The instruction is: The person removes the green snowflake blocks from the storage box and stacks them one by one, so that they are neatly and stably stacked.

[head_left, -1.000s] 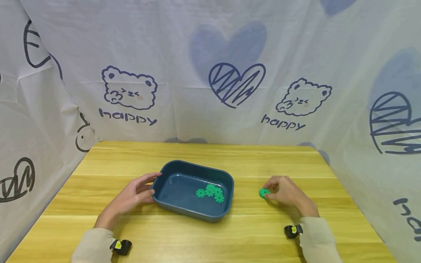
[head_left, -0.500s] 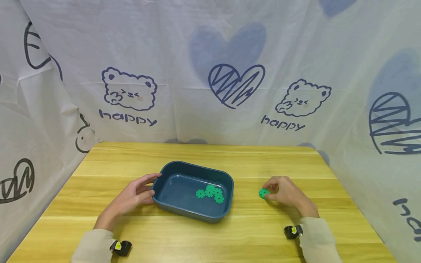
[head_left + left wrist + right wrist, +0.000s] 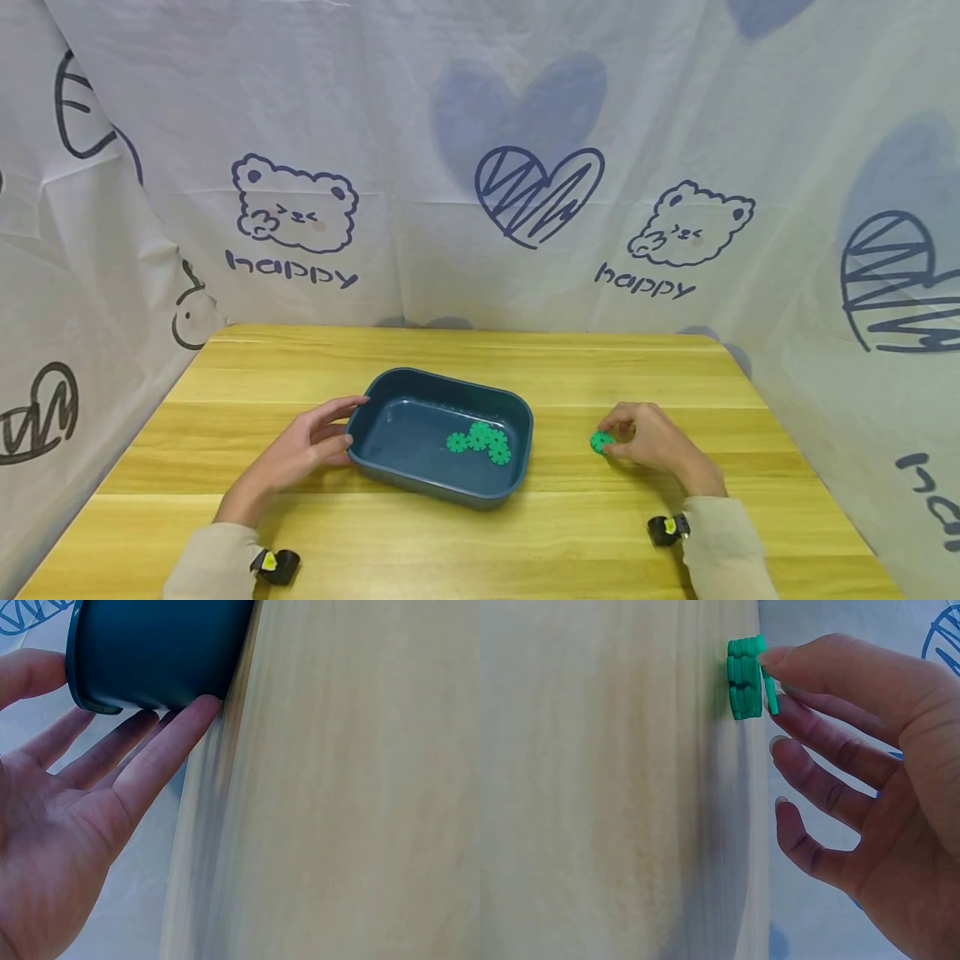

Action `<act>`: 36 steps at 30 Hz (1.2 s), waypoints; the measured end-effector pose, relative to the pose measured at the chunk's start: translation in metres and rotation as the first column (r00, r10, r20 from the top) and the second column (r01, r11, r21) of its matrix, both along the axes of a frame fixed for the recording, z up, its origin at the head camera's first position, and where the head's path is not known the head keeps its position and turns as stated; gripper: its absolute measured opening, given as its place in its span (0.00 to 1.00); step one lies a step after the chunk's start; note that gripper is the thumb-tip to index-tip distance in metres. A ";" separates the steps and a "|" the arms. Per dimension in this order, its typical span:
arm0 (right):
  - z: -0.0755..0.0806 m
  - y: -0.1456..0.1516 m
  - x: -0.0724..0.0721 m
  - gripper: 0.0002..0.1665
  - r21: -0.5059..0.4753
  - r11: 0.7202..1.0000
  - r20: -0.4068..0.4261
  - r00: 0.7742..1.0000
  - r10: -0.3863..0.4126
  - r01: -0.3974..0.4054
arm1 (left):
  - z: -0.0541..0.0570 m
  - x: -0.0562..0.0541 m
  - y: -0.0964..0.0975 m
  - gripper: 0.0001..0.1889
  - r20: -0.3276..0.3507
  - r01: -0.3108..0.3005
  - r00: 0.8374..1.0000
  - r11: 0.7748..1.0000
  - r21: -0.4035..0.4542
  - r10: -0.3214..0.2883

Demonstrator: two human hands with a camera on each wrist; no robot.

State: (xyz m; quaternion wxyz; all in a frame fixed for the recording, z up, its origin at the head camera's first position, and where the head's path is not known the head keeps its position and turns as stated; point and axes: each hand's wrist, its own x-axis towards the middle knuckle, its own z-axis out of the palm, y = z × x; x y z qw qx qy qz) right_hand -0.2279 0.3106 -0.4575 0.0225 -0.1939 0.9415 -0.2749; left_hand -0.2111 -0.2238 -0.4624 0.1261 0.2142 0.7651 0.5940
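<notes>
A dark blue rectangular basin [image 3: 420, 487] stands left of the table's middle. Several green notched plastic discs [image 3: 478, 435] lie on its floor, towards the right end. My left hand [image 3: 303, 442] touches the basin's left end with its fingers extended; in the left wrist view the fingertips [image 3: 201, 709] rest on the outer wall. To the right of the basin, my right hand [image 3: 651, 437] is at a short stack of green notched discs [image 3: 744, 679] on the table. Thumb and fingers pinch the top disc [image 3: 771, 691], which tilts off the stack.
The wooden table [image 3: 480, 550] runs back to a white cloth [image 3: 420, 275] printed with bears and hearts. More cloth hangs at both sides. A small black device [image 3: 277, 567] sits at the left wrist, another black device [image 3: 666, 529] at the right.
</notes>
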 end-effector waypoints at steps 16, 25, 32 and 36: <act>0.002 0.000 0.001 0.09 0.001 1.000 0.006 1.000 -0.007 0.007 | 0.001 0.000 0.000 0.30 0.007 -0.005 1.000 1.000 -0.001 0.005; 0.001 0.000 0.001 0.09 -0.007 1.000 0.008 1.000 -0.007 0.007 | 0.002 0.001 0.000 0.31 0.019 0.002 1.000 1.000 0.002 -0.002; 0.000 0.000 0.000 0.09 0.000 1.000 0.009 1.000 -0.007 0.007 | 0.000 0.001 0.000 0.31 0.013 0.003 1.000 1.000 0.002 -0.003; -0.001 0.000 0.000 0.09 -0.005 1.000 0.002 1.000 -0.004 0.004 | 0.000 0.001 0.000 0.31 0.008 0.002 1.000 1.000 0.004 -0.002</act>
